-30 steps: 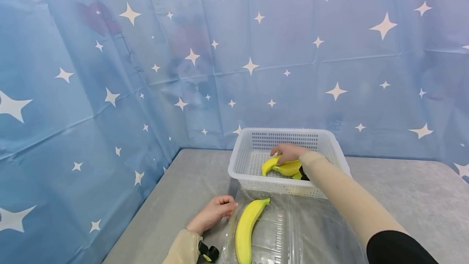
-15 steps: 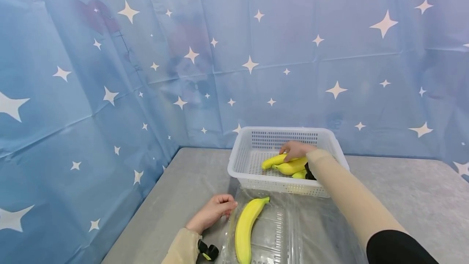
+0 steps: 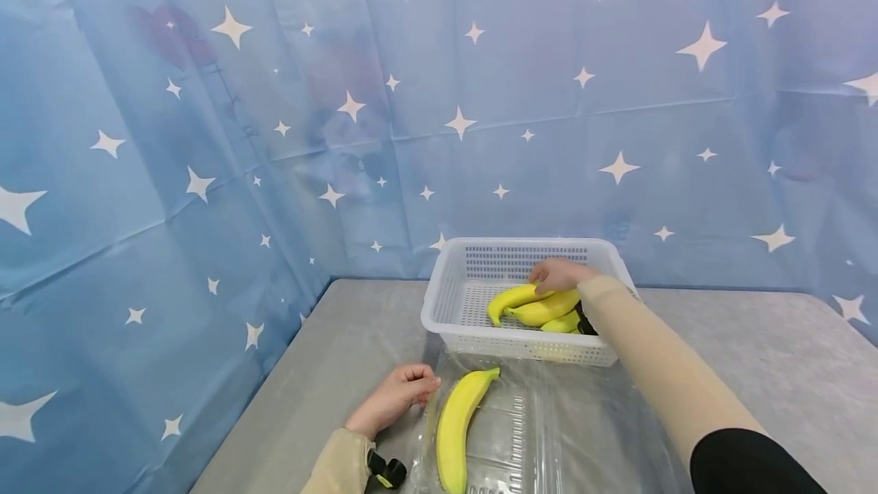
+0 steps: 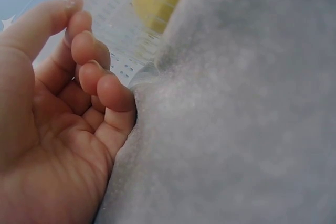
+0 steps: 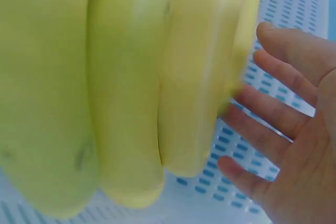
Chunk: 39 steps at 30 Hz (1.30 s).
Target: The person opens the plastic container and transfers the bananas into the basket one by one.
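My left hand point(image 3: 392, 398) is at the left edge of a clear plastic clamshell box point(image 3: 504, 433), thumb and forefinger pinching its rim. In the left wrist view the other fingers point(image 4: 116, 92) curl in towards the palm. One yellow banana point(image 3: 458, 429) lies lengthwise in the box, stem end away from me. My right hand point(image 3: 561, 275) reaches into a white perforated basket point(image 3: 459, 334) where several bananas point(image 3: 545, 309) lie side by side. In the right wrist view its fingers point(image 5: 273, 111) are spread and fairly straight, two fingertips at the outermost banana point(image 5: 247, 40).
The basket stands on a grey table point(image 3: 384, 311), just behind the box. Clear plastic of the box spreads right, under my right forearm point(image 3: 652, 357). A blue star-patterned curtain point(image 3: 521, 97) hangs behind the table and along its left side.
My right hand has drawn back slightly to the right within the basket, and the bananas there have shifted, showing more of themselves. My left hand and the banana in the box have stayed put.
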### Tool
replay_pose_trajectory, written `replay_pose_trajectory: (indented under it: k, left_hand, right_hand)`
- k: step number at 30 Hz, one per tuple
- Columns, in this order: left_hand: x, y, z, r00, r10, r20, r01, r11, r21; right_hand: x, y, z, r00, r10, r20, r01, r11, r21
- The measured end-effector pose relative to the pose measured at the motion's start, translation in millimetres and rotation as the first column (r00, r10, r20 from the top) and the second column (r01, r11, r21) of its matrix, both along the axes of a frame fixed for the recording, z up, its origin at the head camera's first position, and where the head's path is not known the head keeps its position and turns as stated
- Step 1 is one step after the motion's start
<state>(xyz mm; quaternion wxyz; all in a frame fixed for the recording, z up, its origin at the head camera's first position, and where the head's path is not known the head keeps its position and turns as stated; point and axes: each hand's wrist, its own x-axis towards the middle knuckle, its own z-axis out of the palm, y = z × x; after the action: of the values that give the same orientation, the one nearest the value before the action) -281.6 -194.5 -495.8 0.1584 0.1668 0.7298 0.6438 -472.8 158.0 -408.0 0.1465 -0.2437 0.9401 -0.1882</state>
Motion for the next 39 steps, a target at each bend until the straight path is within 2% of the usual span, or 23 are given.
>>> replay_pose_trajectory:
  k: [5, 9, 14, 19, 24, 25, 28, 32, 34, 35, 37, 39]
  left_hand:
    - [-0.4, 0.7, -2.2, 1.0, -0.007, -0.004, 0.007, 1.0, 0.005]
    - [0.0, -0.2, -2.1, 1.0, -0.01, -0.02, 0.01, 1.0, 0.01]
    - [-0.2, -0.4, -0.8, 1.0, -0.018, -0.014, 0.019, 1.0, 0.023]
    - [0.2, 0.2, -0.5, 0.999, -0.036, -0.012, 0.037, 0.999, 0.014]
    - [2.4, 1.2, -2.8, 1.0, -0.028, -0.004, 0.028, 1.0, 0.007]
    - [2.5, 1.1, -2.8, 1.0, -0.028, -0.004, 0.028, 1.0, 0.006]
    - [3.6, 0.3, -4.2, 0.999, -0.034, 0.013, 0.034, 0.999, 0.014]
    - [6.3, -0.8, -6.2, 0.999, -0.041, 0.022, 0.04, 0.998, 0.043]
    - [6.0, -0.4, -5.8, 0.999, -0.04, 0.017, 0.039, 0.998, 0.051]
    - [5.6, 0.1, -5.2, 0.999, -0.04, 0.013, 0.04, 0.998, 0.055]
    - [4.4, 1.2, -4.3, 0.999, -0.042, 0.008, 0.041, 0.997, 0.06]
    - [4.2, 3.0, -3.8, 0.999, -0.041, 0.009, 0.04, 0.997, 0.071]
  right_hand:
    - [3.9, 9, 4.0, 1.0, 0.01, 0.006, -0.01, 1.0, -0.007]
    - [15.5, 10, 20.1, 0.999, 0.043, -0.007, -0.043, 0.998, -0.045]
    - [38.6, 9, 50.0, 0.994, 0.104, -0.037, -0.108, 0.986, -0.126]
    - [61.9, 7, 75.2, 0.98, 0.151, -0.13, -0.172, 0.97, -0.171]
    - [96.9, 1, 87.4, 0.954, 0.213, -0.21, -0.258, 0.942, -0.214]
    - [106.0, -2, 88.2, 0.945, 0.231, -0.233, -0.283, 0.933, -0.221]
    - [135.6, -14, 82.3, 0.904, 0.31, -0.295, -0.388, 0.884, -0.261]
    - [172.2, -36, 65.7, 0.834, 0.442, -0.331, -0.54, 0.778, -0.321]
    - [184.3, -47, 55.7, 0.792, 0.502, -0.349, -0.605, 0.723, -0.334]
    - [188.5, -53, 49.9, 0.779, 0.524, -0.345, -0.625, 0.701, -0.344]
    - [194.3, -62, 37.5, 0.771, 0.551, -0.318, -0.636, 0.679, -0.367]
    - [197.5, -70, 24.3, 0.779, 0.559, -0.284, -0.627, 0.683, -0.375]
